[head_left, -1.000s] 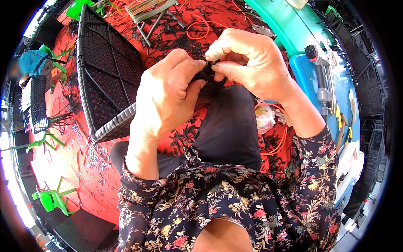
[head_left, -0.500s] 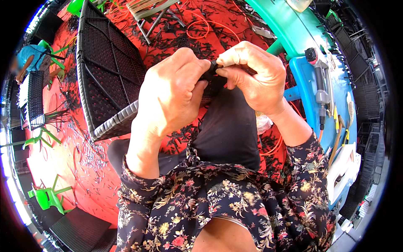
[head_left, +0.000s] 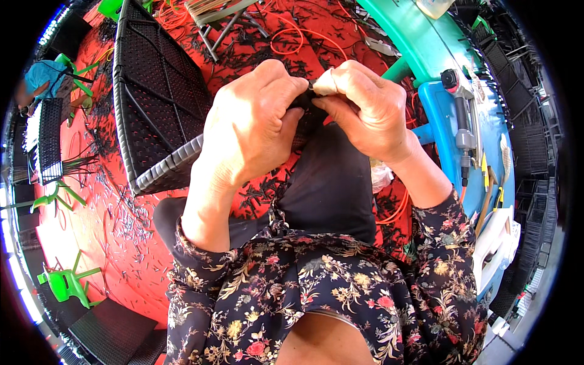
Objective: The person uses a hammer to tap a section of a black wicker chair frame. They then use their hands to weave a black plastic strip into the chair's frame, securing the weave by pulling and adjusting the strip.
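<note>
In front of my lap, my left hand (head_left: 246, 125) is closed, its thumb and forefinger pinched at a small black piece (head_left: 311, 108) that looks like weaving strip. Facing it, my right hand (head_left: 368, 115) pinches at the same spot, its fingertips almost touching the left ones; the forefinger has a pale covering. Both hands hide most of what lies between them. Left of my hands stands a black woven wicker furniture piece (head_left: 161, 91) with a wrapped edge, tilted up; part of it passes behind my left hand.
At right, a blue stool (head_left: 433, 100) carries an air tool (head_left: 465, 121), hand tools and a white holder (head_left: 494, 246). A green table (head_left: 410, 36) stands beyond. Black offcuts and orange hoses (head_left: 301, 39) litter the red floor (head_left: 131, 255). A person in blue (head_left: 45, 78) works far left.
My fingertips have drawn slightly closer together and cover more of the black piece. The person at far left has bent lower.
</note>
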### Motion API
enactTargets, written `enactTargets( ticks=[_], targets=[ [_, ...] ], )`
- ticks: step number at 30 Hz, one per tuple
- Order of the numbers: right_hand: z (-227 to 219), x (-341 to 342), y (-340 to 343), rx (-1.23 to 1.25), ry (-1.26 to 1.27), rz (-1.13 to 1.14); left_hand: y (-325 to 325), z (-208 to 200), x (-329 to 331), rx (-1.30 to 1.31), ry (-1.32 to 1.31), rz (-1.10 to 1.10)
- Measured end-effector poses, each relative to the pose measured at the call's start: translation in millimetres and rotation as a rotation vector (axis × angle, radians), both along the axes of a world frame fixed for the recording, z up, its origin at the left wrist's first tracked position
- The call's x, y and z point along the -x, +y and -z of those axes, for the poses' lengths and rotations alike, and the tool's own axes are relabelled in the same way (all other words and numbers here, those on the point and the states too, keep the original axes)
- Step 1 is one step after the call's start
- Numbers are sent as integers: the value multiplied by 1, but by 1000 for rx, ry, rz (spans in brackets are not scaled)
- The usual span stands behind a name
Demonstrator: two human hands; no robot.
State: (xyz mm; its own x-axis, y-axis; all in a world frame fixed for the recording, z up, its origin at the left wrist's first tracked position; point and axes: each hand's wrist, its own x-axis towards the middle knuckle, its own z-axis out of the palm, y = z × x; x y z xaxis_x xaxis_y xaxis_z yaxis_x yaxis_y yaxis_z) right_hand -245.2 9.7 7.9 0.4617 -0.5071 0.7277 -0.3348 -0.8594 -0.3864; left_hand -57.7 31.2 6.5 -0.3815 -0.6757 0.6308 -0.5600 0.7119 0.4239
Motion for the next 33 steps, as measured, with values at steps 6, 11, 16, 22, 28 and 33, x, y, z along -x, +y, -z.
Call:
enactTargets(
  ticks=[6, 11, 16, 22, 28, 33],
  targets=[
    [7, 13, -4, 116, 178, -32, -1, 4, -1, 12, 20, 13],
    [0, 10, -2, 20, 232, -97, 1, 9, -5, -4, 19, 16],
    [-12, 12, -5, -148, 264, -206, 4, 11, -6, -14, 6, -1],
    [-15, 3, -3, -93, 296, -194, 6, 10, -8, -22, 8, 10],
    [-18, -3, -2, 195, 503, -127, 4, 14, -9, 2, 57, 33],
    [-18, -6, -4, 263, 522, -110, 4, 14, -11, -20, 28, 14]
  ],
)
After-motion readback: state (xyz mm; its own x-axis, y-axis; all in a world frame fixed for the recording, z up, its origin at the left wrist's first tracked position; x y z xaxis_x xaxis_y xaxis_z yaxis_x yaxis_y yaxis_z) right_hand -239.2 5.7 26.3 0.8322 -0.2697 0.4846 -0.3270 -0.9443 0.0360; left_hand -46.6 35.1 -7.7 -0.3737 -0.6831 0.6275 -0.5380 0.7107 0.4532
